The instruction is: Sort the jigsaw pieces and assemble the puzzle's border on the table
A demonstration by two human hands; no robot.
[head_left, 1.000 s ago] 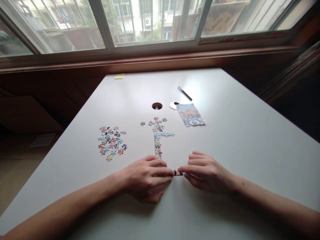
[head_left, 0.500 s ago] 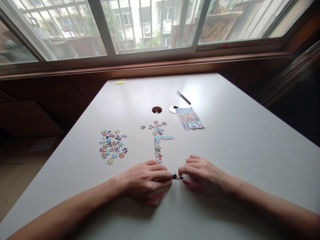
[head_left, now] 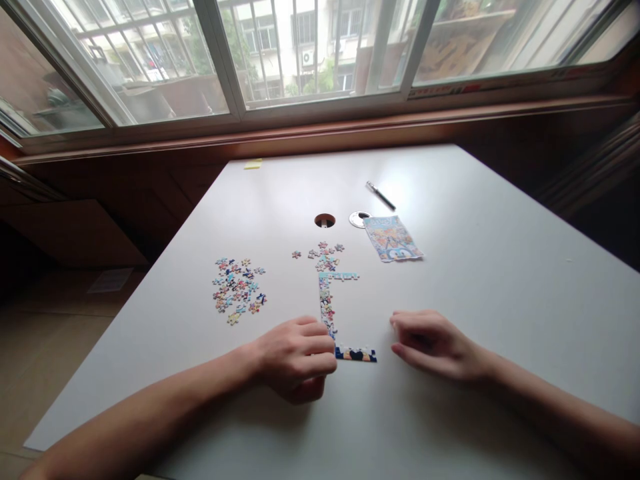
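Joined puzzle edge (head_left: pixel 334 319) at lower centre of frame: one strip running up the table, a short top row branching right, a dark bottom row (head_left: pixel 356 354) turning right at the corner, so forming a frame outline. Left hand (head_left: pixel 295 357) loosely curled, fingertips touching the corner joint, gripping nothing, apparently steadying the strip. Right hand (head_left: pixel 433 341) just right of the bottom row, apart from it, fingers half bent, empty. Loose pieces (head_left: pixel 325 253) clustered above the strip, within reach. Larger pile (head_left: pixel 238 290) at left centre, kept separate. Reference picture (head_left: pixel 393 238), pen (head_left: pixel 381 195), cable hole (head_left: pixel 325 220) in upper centre on white table (head_left: pixel 500 267).
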